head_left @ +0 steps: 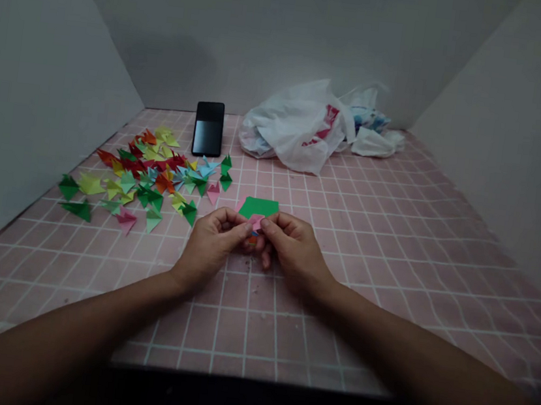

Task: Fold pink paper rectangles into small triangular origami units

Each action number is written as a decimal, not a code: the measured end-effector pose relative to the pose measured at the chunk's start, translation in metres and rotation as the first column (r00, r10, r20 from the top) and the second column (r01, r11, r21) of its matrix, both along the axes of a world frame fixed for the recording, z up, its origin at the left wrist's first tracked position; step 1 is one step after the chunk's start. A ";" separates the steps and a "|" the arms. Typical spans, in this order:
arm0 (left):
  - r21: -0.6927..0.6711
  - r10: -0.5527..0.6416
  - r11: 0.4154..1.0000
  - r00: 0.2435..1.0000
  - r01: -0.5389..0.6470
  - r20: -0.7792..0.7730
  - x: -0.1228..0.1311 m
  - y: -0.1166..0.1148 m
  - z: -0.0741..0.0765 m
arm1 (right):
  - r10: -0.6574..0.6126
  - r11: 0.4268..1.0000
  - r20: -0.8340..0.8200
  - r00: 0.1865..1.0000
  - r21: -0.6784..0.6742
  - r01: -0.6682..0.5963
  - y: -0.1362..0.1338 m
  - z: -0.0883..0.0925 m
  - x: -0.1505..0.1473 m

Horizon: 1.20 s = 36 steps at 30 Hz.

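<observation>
Pinching a small folded pink origami piece (255, 223) at the fingertips, the left hand (211, 244) and right hand (294, 251) curl closed and meet over a pink grid mat (345, 238), forearms angled inward, a green paper sheet (258, 208) just beyond.

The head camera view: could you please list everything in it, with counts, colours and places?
Folded paper units: many, mixed red, green, yellow, blue and pink, heaped on the mat's left.
Mat: one, pink with white grid, under everything.
Phone: one, black, upright at the mat's far end.
Plastic bag: one, white with red print, right of the phone.
Crumpled wrapping: one, white and blue, right of the bag.
Walls: three, grey, around the mat.
Green sheet: one, green, just beyond the hands.
Pink paper: one small piece, pink, between the fingertips.
Left hand: one, pinching the pink paper.
Right hand: one, pinching it too.
</observation>
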<state>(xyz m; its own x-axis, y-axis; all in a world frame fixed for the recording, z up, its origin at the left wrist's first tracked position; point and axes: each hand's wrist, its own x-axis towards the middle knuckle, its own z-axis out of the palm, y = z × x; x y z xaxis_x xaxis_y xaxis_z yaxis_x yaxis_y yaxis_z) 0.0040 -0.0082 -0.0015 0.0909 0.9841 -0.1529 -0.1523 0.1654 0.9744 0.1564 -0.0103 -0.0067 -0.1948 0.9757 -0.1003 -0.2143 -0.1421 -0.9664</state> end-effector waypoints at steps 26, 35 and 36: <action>0.088 -0.040 0.995 0.995 0.048 -0.096 -0.003 0.000 -0.001 | -0.002 0.999 -0.003 1.000 -0.032 0.001 -0.003 0.001 -0.003; 0.087 -0.011 0.996 0.993 0.022 -0.121 -0.004 0.002 -0.002 | 0.002 1.000 0.005 1.000 -0.024 -0.002 -0.003 0.000 -0.003; 0.087 -0.010 0.996 0.993 0.020 -0.119 -0.004 0.002 -0.001 | 0.005 1.000 0.004 1.000 -0.025 -0.004 -0.003 -0.001 -0.003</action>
